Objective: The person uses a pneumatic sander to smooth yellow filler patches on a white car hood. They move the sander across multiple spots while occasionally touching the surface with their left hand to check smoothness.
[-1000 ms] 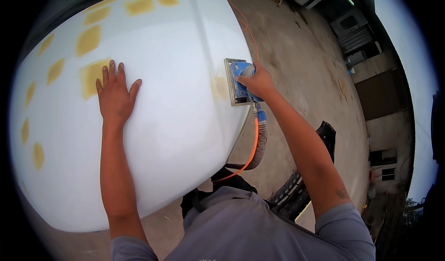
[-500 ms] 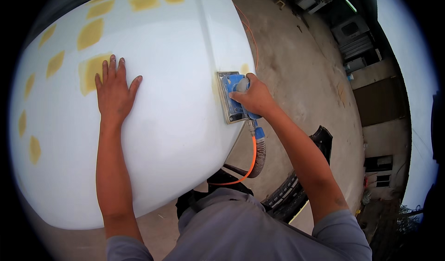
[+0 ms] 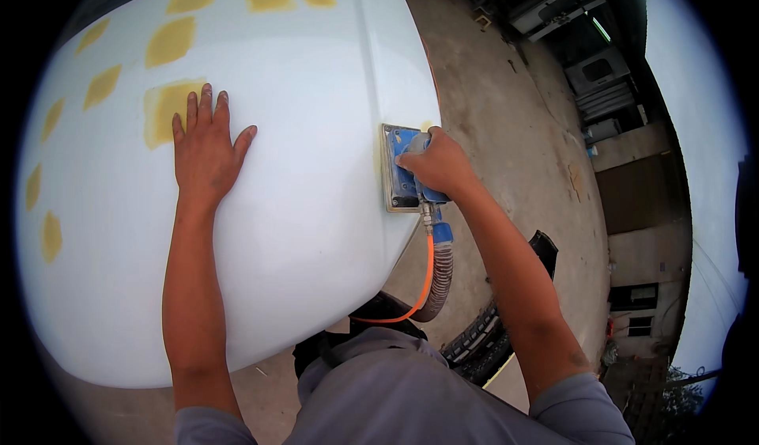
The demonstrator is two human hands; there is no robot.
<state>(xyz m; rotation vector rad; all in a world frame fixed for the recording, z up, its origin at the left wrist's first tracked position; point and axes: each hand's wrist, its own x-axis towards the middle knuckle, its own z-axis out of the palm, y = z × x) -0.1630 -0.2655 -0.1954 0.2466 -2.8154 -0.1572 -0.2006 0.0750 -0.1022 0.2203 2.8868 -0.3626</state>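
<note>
1. Sander [image 3: 402, 178]: blue-bodied block tool with a flat rectangular metal-edged pad. It sits at the right edge of the white panel [image 3: 308, 208], pad face flat against the surface.
2. Right hand [image 3: 436, 164]: your fingers are closed firmly round the sander's body from above, holding it and nothing else. Keep the pad flush and your pressure even, so that the curved edge does not tip it onto a corner.
3. Left hand [image 3: 204, 148]: open, fingers spread, palm flat on the panel with nothing gripped. The fingertips lie on a yellow filler patch [image 3: 168, 111]. Use it as a steady brace.
4. Hoses: an orange air line [image 3: 423, 283] and a grey ribbed hose [image 3: 439, 279] hang from the sander's lower end. Let them fall clear of the panel.
5. Panel: large, smooth, glossy white, convex, with matt yellow rectangular patches across its upper and left parts.
6. Surroundings: rough concrete ground [image 3: 506, 113], a dark grille-like part [image 3: 482, 342] lying on it, and buildings beyond.
</note>
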